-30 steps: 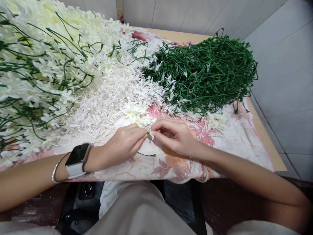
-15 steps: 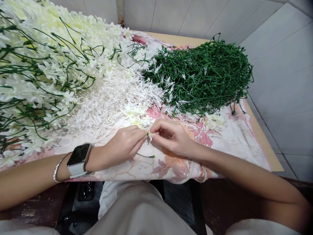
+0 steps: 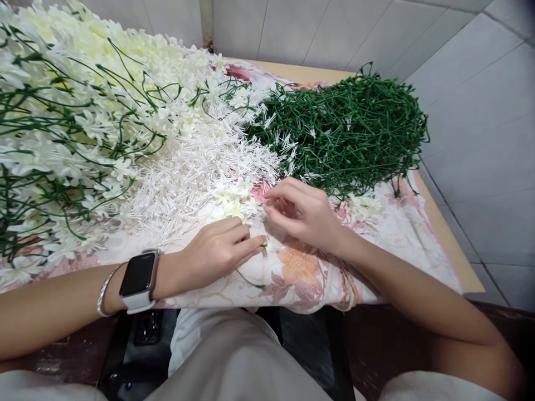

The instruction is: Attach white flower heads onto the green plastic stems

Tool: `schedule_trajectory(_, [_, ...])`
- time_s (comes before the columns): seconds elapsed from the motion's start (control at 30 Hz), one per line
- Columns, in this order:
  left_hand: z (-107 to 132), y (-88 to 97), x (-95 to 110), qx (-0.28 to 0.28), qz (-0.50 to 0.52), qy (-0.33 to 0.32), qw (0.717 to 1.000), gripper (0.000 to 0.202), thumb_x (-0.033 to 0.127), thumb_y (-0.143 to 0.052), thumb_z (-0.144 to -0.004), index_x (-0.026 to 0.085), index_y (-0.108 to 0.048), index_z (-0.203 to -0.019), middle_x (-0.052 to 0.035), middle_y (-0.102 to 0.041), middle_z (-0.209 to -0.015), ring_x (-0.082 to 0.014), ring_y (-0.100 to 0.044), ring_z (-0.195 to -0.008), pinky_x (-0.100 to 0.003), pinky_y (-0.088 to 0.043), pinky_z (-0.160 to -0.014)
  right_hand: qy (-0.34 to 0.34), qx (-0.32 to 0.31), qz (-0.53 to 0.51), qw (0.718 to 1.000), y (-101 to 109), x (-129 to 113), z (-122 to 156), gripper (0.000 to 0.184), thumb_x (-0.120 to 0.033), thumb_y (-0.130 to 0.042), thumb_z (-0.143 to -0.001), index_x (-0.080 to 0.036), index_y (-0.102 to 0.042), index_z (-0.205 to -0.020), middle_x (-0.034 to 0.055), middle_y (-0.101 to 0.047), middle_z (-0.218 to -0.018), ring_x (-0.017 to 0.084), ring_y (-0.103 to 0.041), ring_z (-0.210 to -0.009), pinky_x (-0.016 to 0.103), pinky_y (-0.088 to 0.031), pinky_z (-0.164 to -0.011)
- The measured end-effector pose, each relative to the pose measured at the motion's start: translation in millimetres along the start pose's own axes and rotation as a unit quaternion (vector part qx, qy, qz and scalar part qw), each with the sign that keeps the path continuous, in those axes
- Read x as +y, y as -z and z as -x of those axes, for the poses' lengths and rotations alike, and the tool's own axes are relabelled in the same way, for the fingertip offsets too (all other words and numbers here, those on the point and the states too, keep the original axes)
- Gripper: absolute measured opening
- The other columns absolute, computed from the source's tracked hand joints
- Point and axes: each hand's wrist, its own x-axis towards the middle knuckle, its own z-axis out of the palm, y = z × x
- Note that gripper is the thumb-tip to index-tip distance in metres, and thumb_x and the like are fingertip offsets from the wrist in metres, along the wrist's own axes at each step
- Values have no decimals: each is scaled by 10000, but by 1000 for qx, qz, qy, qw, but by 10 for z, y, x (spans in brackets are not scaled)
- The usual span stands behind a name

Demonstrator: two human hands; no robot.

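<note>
Nearest me: my lap, then the table edge under a floral cloth (image 3: 301,278).

My left hand (image 3: 217,256) lies low on the cloth, wrist flat, a watch (image 3: 137,278) and a bangle (image 3: 104,289) on the forearm. Its grip is pinched closed on the upper end of a thin green stem (image 3: 251,279), thumb and forefinger meeting at the stem's tip; the rest of the stem trails down toward the table edge and rests on the cloth.

My right hand (image 3: 307,214) sits just beyond, palm down, fingers curled and reaching into the small cluster of loose white blossoms (image 3: 234,197). Whether its grip already has a blossom I cannot tell; the fingertips are folded under and hide it.

Step in hand, as I judge it: fetching one blossom to seat on the stem tip. Next move calls for a single flower picked cleanly, then brought to the left pinch with its centre lined up on the tip, left hand steady.

Farther out: a drift of white stamen pieces (image 3: 196,167), a mound of bare green stems (image 3: 346,133) to the right, and finished flower sprays (image 3: 75,128) heaped to the left. Tiled wall (image 3: 317,28) behind.
</note>
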Motion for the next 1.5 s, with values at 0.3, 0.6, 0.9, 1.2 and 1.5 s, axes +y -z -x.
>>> schedule_trajectory(0.3, [-21, 23, -14, 10, 20, 22, 1000, 135, 202, -528, -885, 162, -617, -978, -42, -609, -807, -144, -505, -747, -243, -436, -633, 46, -106, 171, 978, 46, 10, -30, 202, -311, -580, -762, -120, -585, -828, 79, -535, -781, 178, -464, -724, 301, -380, -646])
schedule_trajectory(0.6, [-32, 32, -29, 23, 47, 26, 998, 194, 309, -512, -899, 155, -627, -926, -41, -614, -801, -138, -531, -743, -238, -452, -634, 37, -158, 198, 967, 164, 38, -54, 131, -256, -521, -816, -152, -553, -743, 36, -526, -714, 155, -441, -688, 295, -340, -651])
schedule_trajectory(0.9, [-57, 68, -7, 8, 62, 41, 997, 247, 337, -472, -919, 151, -635, -903, -37, -617, -779, -146, -535, -742, -263, -451, -651, 26, -61, 251, 966, 101, 228, -66, 337, -345, -534, -857, -159, -580, -1135, 123, -588, -1176, 299, -433, -1116, 441, -306, -891])
schedule_trajectory(1.2, [-50, 54, -4, 16, 67, 49, 996, 230, 297, -466, -923, 148, -640, -895, -42, -624, -786, -144, -541, -748, -262, -456, -653, -57, 103, 135, 984, 161, 238, -109, 102, -230, -580, -844, -205, -676, -818, 14, -715, -843, 197, -589, -852, 373, -382, -783])
schedule_trajectory(1.5, [-32, 31, -13, 5, 75, 63, 995, 214, 281, -472, -917, 154, -645, -910, -46, -626, -807, -148, -544, -770, -264, -457, -673, -108, 154, 21, 982, 125, 263, -101, 106, -127, -640, -750, -183, -653, -839, 2, -671, -801, 125, -593, -706, 271, -453, -641])
